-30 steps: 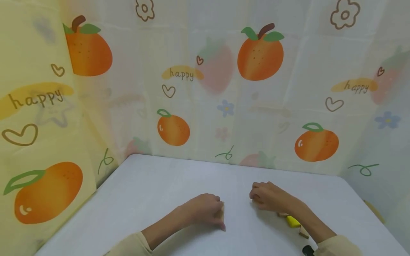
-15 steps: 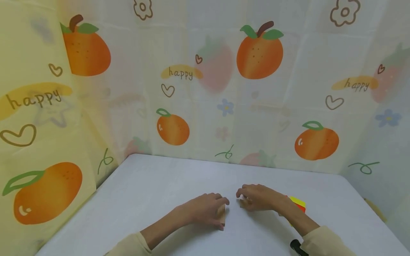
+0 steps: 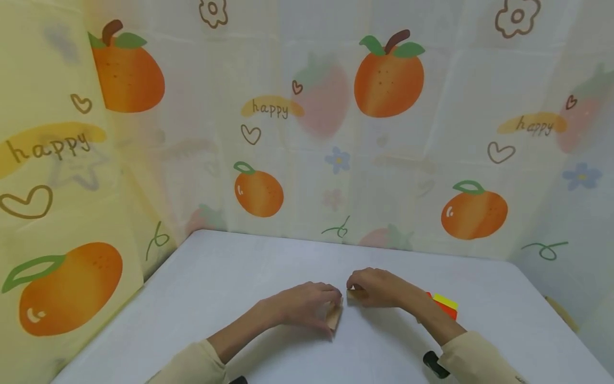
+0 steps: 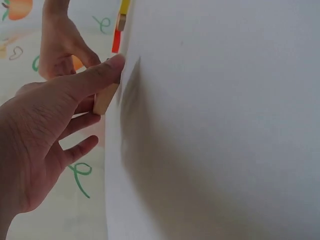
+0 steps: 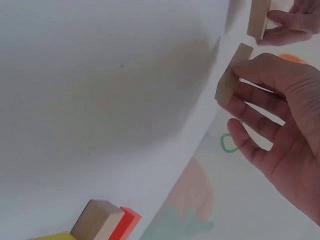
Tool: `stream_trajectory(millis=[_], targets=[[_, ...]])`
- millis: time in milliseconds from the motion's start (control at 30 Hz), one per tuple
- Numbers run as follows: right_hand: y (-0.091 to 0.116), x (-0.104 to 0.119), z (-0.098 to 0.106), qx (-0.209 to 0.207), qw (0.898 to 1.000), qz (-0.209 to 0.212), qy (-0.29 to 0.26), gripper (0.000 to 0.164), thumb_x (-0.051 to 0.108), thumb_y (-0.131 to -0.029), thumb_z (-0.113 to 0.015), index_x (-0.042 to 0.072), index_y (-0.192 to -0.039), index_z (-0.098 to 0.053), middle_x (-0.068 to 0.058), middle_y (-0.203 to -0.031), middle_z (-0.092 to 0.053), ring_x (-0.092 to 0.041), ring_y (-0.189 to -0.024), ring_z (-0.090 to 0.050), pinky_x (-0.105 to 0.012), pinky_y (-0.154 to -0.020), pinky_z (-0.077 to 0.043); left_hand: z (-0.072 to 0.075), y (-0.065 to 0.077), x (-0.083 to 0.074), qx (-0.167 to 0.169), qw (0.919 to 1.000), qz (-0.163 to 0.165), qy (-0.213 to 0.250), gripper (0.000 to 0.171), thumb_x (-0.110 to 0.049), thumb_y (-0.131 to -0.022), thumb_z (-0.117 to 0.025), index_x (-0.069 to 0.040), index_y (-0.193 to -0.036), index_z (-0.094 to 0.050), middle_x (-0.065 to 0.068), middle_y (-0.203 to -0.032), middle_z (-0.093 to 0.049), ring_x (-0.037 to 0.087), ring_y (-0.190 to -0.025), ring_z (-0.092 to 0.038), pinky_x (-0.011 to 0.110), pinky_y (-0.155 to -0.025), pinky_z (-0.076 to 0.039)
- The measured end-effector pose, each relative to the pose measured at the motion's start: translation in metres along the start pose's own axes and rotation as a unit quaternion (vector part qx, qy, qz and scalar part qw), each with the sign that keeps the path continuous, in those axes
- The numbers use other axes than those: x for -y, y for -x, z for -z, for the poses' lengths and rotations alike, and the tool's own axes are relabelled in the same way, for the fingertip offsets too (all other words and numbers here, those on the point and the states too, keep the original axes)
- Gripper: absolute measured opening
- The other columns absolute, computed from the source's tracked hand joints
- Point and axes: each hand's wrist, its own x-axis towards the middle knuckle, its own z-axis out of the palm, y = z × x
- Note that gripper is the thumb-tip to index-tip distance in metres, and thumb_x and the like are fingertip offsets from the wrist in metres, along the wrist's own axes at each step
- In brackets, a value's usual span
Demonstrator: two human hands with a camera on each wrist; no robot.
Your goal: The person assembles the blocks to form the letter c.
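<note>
Near the middle of the white table, my left hand [image 3: 307, 306] pinches a plain wooden block [image 3: 334, 314] between thumb and fingers. The block leans slightly. Just to its right, my right hand [image 3: 379, 288] grips a second wooden block [image 3: 355, 296], its thumb on one face and fingertips on the other, as the right wrist view shows on that block [image 5: 232, 77]. A small gap separates the two blocks. In the left wrist view, my thumb covers part of the left block [image 4: 105, 99].
Right of my right forearm lie a yellow block [image 3: 445, 301] and a red block [image 3: 447, 310]. In the right wrist view, another wooden block [image 5: 97, 220] sits beside the red one. A black object [image 3: 435, 365] shows by the right sleeve. A fruit-printed curtain [image 3: 307, 160] stands behind the table.
My right hand has moved left, bringing its wooden block close to the left one. The left hand's block has tilted a little. The yellow and red blocks have come into fuller view.
</note>
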Motion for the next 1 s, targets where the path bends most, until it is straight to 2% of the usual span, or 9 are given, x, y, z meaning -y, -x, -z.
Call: stream_trajectory(millis=[233,333,467,633,733,1000], targets=[[-0.011,0.002,-0.007,0.02,1.0,-0.019,-0.015,0.016,0.011,-0.097,-0.072,0.009,-0.112,-0.076,0.004,-0.091,-0.07,-0.003,-0.077,-0.054,-0.021,-0.072,-0.051,-0.01,0.0,0.008,0.021,0.9996,-0.013,-0.011,0.049,-0.042,-0.084,-0.087,-0.018,-0.121,-0.066,-0.008,-0.129,-0.07,0.001,-0.117,-0.063,0.022,-0.109,-0.05],[-0.011,0.004,-0.008,0.018,1.0,-0.011,-0.009,0.02,0.013,-0.097,-0.073,0.007,-0.116,-0.075,0.0,-0.096,-0.073,-0.006,-0.079,-0.057,-0.022,-0.074,-0.054,-0.011,0.003,0.01,0.017,0.9997,-0.016,-0.01,0.054,-0.047,-0.085,-0.085,-0.017,-0.126,-0.067,-0.005,-0.139,-0.068,0.006,-0.13,-0.062,0.024,-0.114,-0.048],[-0.007,0.003,-0.005,0.013,1.0,-0.007,0.01,0.023,0.015,-0.097,-0.074,0.006,-0.119,-0.074,-0.003,-0.1,-0.074,-0.009,-0.082,-0.06,-0.025,-0.076,-0.056,-0.009,0.007,0.013,0.003,0.9997,-0.025,-0.007,0.052,-0.049,-0.089,-0.08,-0.017,-0.129,-0.07,-0.002,-0.145,-0.066,0.011,-0.142,-0.057,0.027,-0.119,-0.046],[-0.008,0.0,-0.004,0.01,1.0,0.001,0.029,0.015,0.009,-0.094,-0.075,0.009,-0.11,-0.077,0.0,-0.095,-0.073,-0.005,-0.079,-0.057,-0.022,-0.074,-0.054,-0.006,0.006,0.018,0.006,0.9988,-0.049,0.006,0.041,-0.039,-0.095,-0.076,-0.015,-0.128,-0.074,-0.002,-0.141,-0.069,0.009,-0.135,-0.063,0.027,-0.116,-0.049],[-0.011,0.0,-0.006,0.008,0.999,0.014,0.03,0.014,0.007,-0.094,-0.076,0.01,-0.107,-0.078,0.001,-0.093,-0.073,-0.004,-0.078,-0.057,-0.021,-0.074,-0.054,-0.007,0.004,0.021,0.014,0.9982,-0.056,0.016,0.04,-0.036,-0.095,-0.076,-0.013,-0.128,-0.075,-0.001,-0.138,-0.071,0.01,-0.131,-0.065,0.028,-0.113,-0.05],[-0.014,0.0,-0.01,0.004,0.999,0.025,0.044,0.013,0.008,-0.094,-0.077,0.011,-0.106,-0.079,0.002,-0.092,-0.072,-0.003,-0.077,-0.055,-0.02,-0.076,-0.055,-0.004,0.002,0.023,0.01,0.9963,-0.084,0.01,0.04,-0.036,-0.094,-0.078,-0.011,-0.124,-0.076,0.001,-0.134,-0.073,0.01,-0.127,-0.068,0.023,-0.11,-0.052]])
